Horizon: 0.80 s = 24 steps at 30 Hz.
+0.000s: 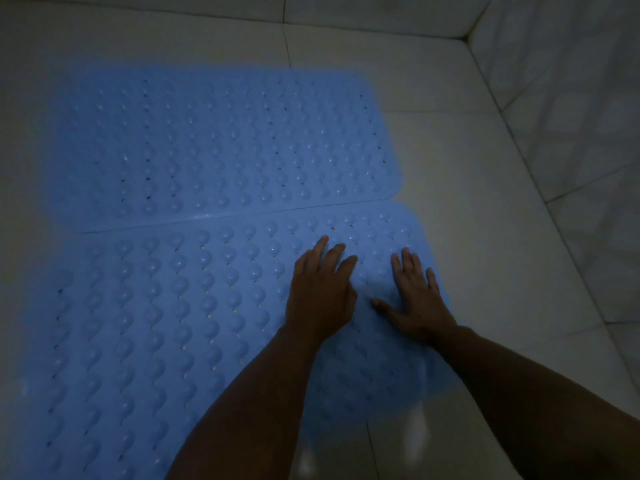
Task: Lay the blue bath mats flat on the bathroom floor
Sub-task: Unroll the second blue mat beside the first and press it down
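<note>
Two blue rubber bath mats with raised bumps and small holes lie side by side on the pale tiled floor. The far mat [221, 143] lies flat. The near mat [145, 323] lies against its front edge and slightly overlaps it. My left hand [320, 292] presses palm down on the right part of the near mat, fingers straight and spread. Just to its right, my right hand [414, 299] also lies flat on the near mat by its right end, thumb stretched out to the left. Both forearms hide part of the near mat's lower right corner.
The tiled floor [485, 202] stretches to the right of the mats. A tiled wall [571, 98] rises at the right and meets the back wall in the far right corner. The light is dim.
</note>
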Each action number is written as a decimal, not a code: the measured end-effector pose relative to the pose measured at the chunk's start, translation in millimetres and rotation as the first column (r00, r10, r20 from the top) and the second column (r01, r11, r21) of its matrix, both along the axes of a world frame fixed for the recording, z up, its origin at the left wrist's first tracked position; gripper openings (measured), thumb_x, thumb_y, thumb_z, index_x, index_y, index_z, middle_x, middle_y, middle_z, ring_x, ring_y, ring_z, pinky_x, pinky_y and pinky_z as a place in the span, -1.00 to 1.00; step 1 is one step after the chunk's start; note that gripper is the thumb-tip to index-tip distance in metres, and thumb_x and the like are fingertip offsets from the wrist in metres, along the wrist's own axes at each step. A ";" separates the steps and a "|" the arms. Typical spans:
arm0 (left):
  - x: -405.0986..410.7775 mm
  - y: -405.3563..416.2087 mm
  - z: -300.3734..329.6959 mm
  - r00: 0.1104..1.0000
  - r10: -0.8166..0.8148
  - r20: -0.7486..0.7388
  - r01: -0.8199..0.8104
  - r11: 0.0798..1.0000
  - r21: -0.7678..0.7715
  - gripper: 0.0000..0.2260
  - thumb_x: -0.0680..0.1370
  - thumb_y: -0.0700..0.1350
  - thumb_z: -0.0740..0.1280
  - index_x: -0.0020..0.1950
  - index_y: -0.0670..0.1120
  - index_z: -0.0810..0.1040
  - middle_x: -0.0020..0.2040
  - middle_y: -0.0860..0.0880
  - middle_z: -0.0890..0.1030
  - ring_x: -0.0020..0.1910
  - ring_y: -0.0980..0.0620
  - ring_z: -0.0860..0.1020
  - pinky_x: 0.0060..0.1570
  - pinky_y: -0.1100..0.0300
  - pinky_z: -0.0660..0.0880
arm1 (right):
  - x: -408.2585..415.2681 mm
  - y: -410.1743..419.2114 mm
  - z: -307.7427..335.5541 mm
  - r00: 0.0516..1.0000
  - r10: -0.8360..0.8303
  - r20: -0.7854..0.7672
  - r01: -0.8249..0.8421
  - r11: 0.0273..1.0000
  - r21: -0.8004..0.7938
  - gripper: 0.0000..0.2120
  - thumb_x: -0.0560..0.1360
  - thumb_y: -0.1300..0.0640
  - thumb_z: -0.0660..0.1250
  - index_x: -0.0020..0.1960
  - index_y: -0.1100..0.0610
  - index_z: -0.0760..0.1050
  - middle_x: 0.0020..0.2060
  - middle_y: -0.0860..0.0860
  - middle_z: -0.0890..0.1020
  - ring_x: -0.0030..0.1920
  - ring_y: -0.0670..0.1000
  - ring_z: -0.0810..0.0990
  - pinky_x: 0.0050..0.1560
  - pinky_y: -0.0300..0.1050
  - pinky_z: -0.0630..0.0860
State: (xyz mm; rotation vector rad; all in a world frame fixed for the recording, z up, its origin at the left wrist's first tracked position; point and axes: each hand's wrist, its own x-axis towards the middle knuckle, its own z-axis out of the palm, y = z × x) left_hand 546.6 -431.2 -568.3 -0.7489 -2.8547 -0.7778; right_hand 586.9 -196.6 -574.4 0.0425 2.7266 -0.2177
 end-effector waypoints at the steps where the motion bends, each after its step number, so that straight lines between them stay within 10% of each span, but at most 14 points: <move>1: 0.2 -0.5 4.4 1.000 -0.001 0.021 0.001 1.000 -0.012 -0.56 0.49 -0.03 0.27 0.36 -0.07 0.56 0.43 -0.13 0.51 0.53 -0.23 0.33 0.35 -0.20 0.40 | -5.3 3.5 7.6 0.998 -0.001 0.063 0.003 0.999 -0.035 -0.05 0.50 -0.49 0.02 0.63 0.01 -0.28 0.60 0.00 -0.31 0.60 0.01 -0.33 0.60 0.19 -0.18; 7: 10.0 -3.9 26.1 0.998 -0.025 0.059 0.028 0.998 -0.055 -0.54 0.48 -0.01 0.27 0.38 -0.04 0.53 0.46 -0.10 0.48 0.56 -0.20 0.28 0.38 -0.19 0.38 | -9.2 4.4 47.2 0.977 -0.163 -0.140 0.150 0.984 -0.098 -0.30 0.57 -0.33 0.15 0.60 -0.01 0.20 0.58 -0.03 0.24 0.58 -0.01 0.17 0.53 -0.05 0.17; 13: 33.2 -7.7 5.3 0.996 -0.068 0.063 0.071 0.996 -0.046 -0.54 0.50 0.00 0.28 0.40 -0.03 0.51 0.49 -0.10 0.45 0.57 -0.23 0.26 0.37 -0.21 0.39 | 54.2 -10.9 -7.1 0.977 -0.085 -0.198 0.091 0.996 0.022 -0.17 0.57 -0.40 -0.04 0.65 0.07 -0.11 0.63 0.09 -0.13 0.63 0.07 -0.20 0.60 0.20 -0.06; 24: 34.0 -10.2 -8.6 0.999 0.038 0.039 -0.039 0.999 0.027 -0.56 0.50 -0.03 0.29 0.38 -0.05 0.55 0.50 -0.10 0.45 0.58 -0.22 0.25 0.37 -0.18 0.38 | 58.9 -16.0 -16.2 0.939 -0.100 -0.329 0.092 0.995 -0.039 -0.12 0.53 -0.38 0.10 0.64 0.11 -0.03 0.64 0.09 -0.03 0.63 0.08 -0.11 0.59 0.22 -0.04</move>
